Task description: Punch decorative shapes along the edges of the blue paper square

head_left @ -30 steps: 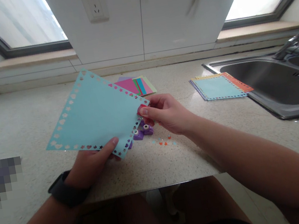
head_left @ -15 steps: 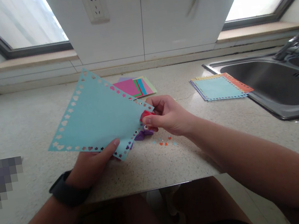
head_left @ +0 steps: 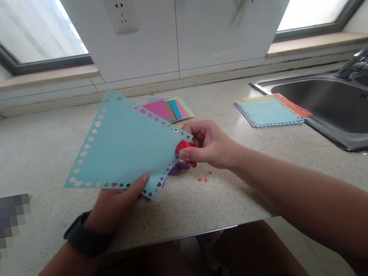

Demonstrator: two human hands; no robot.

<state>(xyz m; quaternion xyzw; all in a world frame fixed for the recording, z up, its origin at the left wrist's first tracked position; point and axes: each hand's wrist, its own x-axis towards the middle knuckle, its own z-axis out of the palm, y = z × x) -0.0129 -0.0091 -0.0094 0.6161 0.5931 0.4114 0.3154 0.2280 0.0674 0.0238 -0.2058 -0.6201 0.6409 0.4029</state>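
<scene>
My left hand [head_left: 115, 205] pinches the near edge of a light blue paper sheet [head_left: 124, 143] whose border is punched with small hearts and stars, holding it tilted above the counter. My right hand [head_left: 206, 146] is closed around a small red punch [head_left: 183, 146] set against the sheet's right edge. A purple punch [head_left: 177, 168] lies on the counter just under that edge, partly hidden by the sheet. Tiny punched paper bits [head_left: 205, 178] lie scattered on the counter below my right hand.
A stack of coloured papers [head_left: 172, 109] lies behind the sheet. Another stack of punched sheets [head_left: 271, 110] sits beside the steel sink [head_left: 341, 104] at the right, with a tap [head_left: 364, 53] above. A wall socket [head_left: 121, 14] is on the back wall.
The red punch in my right hand has shifted slightly along the sheet's right edge, and the sheet has tilted a little. My left hand's hold is unchanged.
</scene>
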